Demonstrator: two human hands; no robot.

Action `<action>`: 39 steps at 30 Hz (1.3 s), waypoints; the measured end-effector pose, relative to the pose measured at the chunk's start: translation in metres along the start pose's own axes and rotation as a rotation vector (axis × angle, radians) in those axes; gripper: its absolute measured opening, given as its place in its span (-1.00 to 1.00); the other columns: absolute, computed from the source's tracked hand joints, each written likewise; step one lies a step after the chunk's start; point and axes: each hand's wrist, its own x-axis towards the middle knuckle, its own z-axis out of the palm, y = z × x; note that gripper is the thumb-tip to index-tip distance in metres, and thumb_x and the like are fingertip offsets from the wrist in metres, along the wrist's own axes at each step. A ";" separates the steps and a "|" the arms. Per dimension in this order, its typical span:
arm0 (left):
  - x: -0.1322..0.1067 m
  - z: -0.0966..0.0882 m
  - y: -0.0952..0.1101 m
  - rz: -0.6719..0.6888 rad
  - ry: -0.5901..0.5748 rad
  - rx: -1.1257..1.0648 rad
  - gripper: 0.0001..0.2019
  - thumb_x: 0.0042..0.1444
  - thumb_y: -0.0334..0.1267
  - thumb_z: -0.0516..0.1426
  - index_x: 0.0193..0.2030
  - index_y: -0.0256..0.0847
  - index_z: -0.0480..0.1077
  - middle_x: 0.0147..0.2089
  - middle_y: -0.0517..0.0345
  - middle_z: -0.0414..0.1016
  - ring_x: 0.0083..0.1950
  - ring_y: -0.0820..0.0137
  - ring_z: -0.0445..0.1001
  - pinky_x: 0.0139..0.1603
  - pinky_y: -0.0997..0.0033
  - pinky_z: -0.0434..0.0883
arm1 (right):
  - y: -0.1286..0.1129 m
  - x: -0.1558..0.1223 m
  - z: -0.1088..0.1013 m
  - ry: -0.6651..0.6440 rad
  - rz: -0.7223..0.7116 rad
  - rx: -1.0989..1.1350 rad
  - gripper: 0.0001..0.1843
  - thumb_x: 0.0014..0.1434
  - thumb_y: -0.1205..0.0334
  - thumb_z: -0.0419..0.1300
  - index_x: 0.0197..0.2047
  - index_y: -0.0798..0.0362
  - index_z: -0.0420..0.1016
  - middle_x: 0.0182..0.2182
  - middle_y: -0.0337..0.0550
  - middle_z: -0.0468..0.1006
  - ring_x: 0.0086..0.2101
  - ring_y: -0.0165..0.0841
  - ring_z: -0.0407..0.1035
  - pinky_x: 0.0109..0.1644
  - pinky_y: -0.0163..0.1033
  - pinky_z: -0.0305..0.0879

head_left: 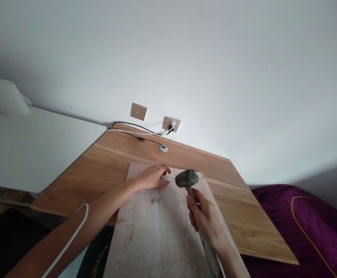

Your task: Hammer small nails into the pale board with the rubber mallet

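Nearest, a pale, worn wooden board [145, 239] lies on the brown tabletop [243, 216], and over its right side the right hand [203, 216] wraps its fingers round the handle of a mallet [186, 178], its dark head raised toward the board's far end. Beyond some small metal pieces [156, 201] on the board, the left hand [156, 176] rests near the far edge, fingers curled, though I cannot tell whether they pinch anything; farther back, cables [149, 133] run to a wall socket [171, 124]

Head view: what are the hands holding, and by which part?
The right hand grips a mallet by its handle; whether the left hand holds anything is unclear.
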 end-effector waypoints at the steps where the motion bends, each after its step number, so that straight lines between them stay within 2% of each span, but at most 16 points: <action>1: 0.000 0.000 0.000 -0.003 0.002 0.000 -0.58 0.11 -0.24 0.37 0.10 -0.22 0.48 -0.04 0.03 0.56 -0.10 0.26 0.55 -0.10 0.36 0.42 | -0.006 0.004 0.000 0.013 -0.019 0.008 -0.54 0.34 -0.25 0.00 -0.13 0.00 0.34 -0.70 -0.42 0.32 -0.74 -0.43 0.23 -0.68 -0.37 0.05; 3: -0.001 -0.001 0.000 -0.008 0.008 -0.005 -0.49 0.06 -0.19 0.41 0.14 -0.21 0.45 -0.04 0.04 0.53 -0.08 0.25 0.53 -0.08 0.34 0.43 | -0.016 0.014 0.002 0.006 -0.061 0.019 -0.56 0.35 -0.21 -0.01 -0.09 0.00 0.34 -0.69 -0.43 0.32 -0.73 -0.43 0.24 -0.68 -0.38 0.06; 7: -0.001 -0.003 0.001 0.014 0.022 -0.024 -0.56 0.06 -0.25 0.41 0.07 -0.20 0.47 0.00 0.02 0.52 0.03 0.20 0.53 0.01 0.31 0.43 | -0.021 0.030 0.010 -0.120 -0.084 -0.022 -0.65 0.34 -0.15 0.01 -0.19 -0.03 0.31 -0.70 -0.42 0.33 -0.74 -0.44 0.23 -0.68 -0.37 0.05; 9: -0.001 -0.004 0.003 0.010 0.020 -0.027 -0.59 0.06 -0.27 0.41 0.04 -0.21 0.48 0.01 0.01 0.54 0.04 0.20 0.53 0.01 0.33 0.42 | -0.018 0.032 0.011 -0.136 -0.061 -0.037 -0.65 0.33 -0.15 0.02 -0.24 -0.04 0.29 -0.72 -0.43 0.31 -0.75 -0.45 0.21 -0.68 -0.37 0.04; 14: 0.001 -0.003 0.003 -0.028 -0.024 0.017 -0.87 0.21 -0.24 0.32 -0.15 -0.21 0.55 -0.15 0.06 0.61 -0.12 0.26 0.56 -0.13 0.39 0.37 | -0.003 0.019 0.003 -0.045 -0.035 0.021 -0.62 0.35 -0.19 0.02 -0.26 -0.04 0.27 -0.70 -0.44 0.30 -0.74 -0.46 0.21 -0.68 -0.39 0.03; 19: 0.003 -0.001 0.000 0.003 -0.015 0.047 -0.95 0.25 -0.33 0.27 -0.23 -0.21 0.59 -0.23 0.04 0.64 -0.15 0.26 0.58 -0.15 0.39 0.35 | 0.011 0.007 0.001 -0.088 0.026 0.038 -0.61 0.33 -0.21 0.06 -0.27 -0.04 0.29 -0.69 -0.44 0.29 -0.75 -0.47 0.19 -0.70 -0.38 0.04; 22: 0.004 0.000 0.000 0.006 -0.018 0.055 -0.93 0.23 -0.38 0.26 -0.23 -0.21 0.61 -0.23 0.05 0.66 -0.14 0.26 0.59 -0.16 0.39 0.35 | 0.010 0.009 0.002 -0.064 0.022 0.038 -0.59 0.30 -0.23 0.09 -0.28 -0.04 0.29 -0.68 -0.42 0.31 -0.75 -0.48 0.20 -0.70 -0.39 0.03; 26: 0.004 0.000 0.000 0.010 -0.036 0.035 -0.87 0.24 -0.41 0.21 -0.21 -0.19 0.62 -0.20 0.06 0.67 -0.12 0.27 0.59 -0.14 0.39 0.36 | -0.005 0.014 -0.002 -0.018 -0.023 0.050 -0.60 0.31 -0.21 0.08 -0.30 -0.04 0.28 -0.69 -0.43 0.30 -0.75 -0.49 0.19 -0.70 -0.40 0.03; 29: 0.002 -0.001 0.001 -0.007 -0.033 0.012 -0.89 0.24 -0.35 0.23 -0.14 -0.18 0.60 -0.16 0.07 0.65 -0.09 0.25 0.58 -0.11 0.37 0.38 | -0.017 0.018 -0.001 -0.006 -0.052 0.049 -0.62 0.33 -0.19 0.06 -0.28 -0.04 0.28 -0.69 -0.43 0.30 -0.74 -0.48 0.21 -0.69 -0.40 0.07; 30: 0.002 -0.001 0.001 -0.022 -0.023 0.007 -0.86 0.21 -0.29 0.27 -0.09 -0.19 0.59 -0.14 0.06 0.63 -0.09 0.24 0.58 -0.11 0.36 0.39 | -0.019 0.020 0.001 -0.009 -0.054 0.045 -0.62 0.33 -0.18 0.05 -0.26 -0.04 0.28 -0.68 -0.43 0.31 -0.74 -0.48 0.22 -0.69 -0.39 0.08; 32: 0.000 -0.002 0.002 -0.038 0.002 -0.007 -0.67 0.13 -0.19 0.36 0.03 -0.19 0.55 -0.07 0.04 0.59 -0.08 0.22 0.56 -0.10 0.35 0.41 | -0.022 0.023 0.006 -0.040 -0.050 0.020 -0.63 0.33 -0.18 0.04 -0.23 -0.04 0.29 -0.68 -0.43 0.33 -0.74 -0.46 0.23 -0.69 -0.39 0.08; 34: -0.001 -0.003 0.004 -0.023 0.020 -0.024 -0.55 0.09 -0.16 0.40 0.10 -0.19 0.51 0.01 0.01 0.56 -0.05 0.22 0.55 -0.07 0.34 0.42 | -0.022 0.026 0.010 -0.091 -0.047 -0.029 -0.64 0.32 -0.17 0.02 -0.23 -0.04 0.29 -0.71 -0.43 0.32 -0.75 -0.45 0.22 -0.69 -0.38 0.07; 36: -0.003 -0.004 0.005 -0.016 0.025 -0.030 -0.58 0.13 -0.18 0.38 0.11 -0.20 0.50 0.05 -0.01 0.54 -0.04 0.24 0.55 -0.05 0.34 0.42 | -0.020 0.026 0.012 -0.113 -0.046 -0.067 -0.65 0.32 -0.16 0.01 -0.24 -0.03 0.29 -0.72 -0.43 0.32 -0.75 -0.44 0.21 -0.68 -0.38 0.07; 39: -0.003 -0.005 0.006 -0.040 0.022 -0.003 -0.71 0.19 -0.20 0.34 0.02 -0.23 0.53 0.00 -0.02 0.57 -0.08 0.24 0.56 -0.09 0.35 0.41 | -0.013 0.021 0.007 -0.053 -0.041 -0.059 -0.64 0.34 -0.16 0.00 -0.25 -0.03 0.28 -0.70 -0.41 0.33 -0.73 -0.45 0.23 -0.68 -0.38 0.08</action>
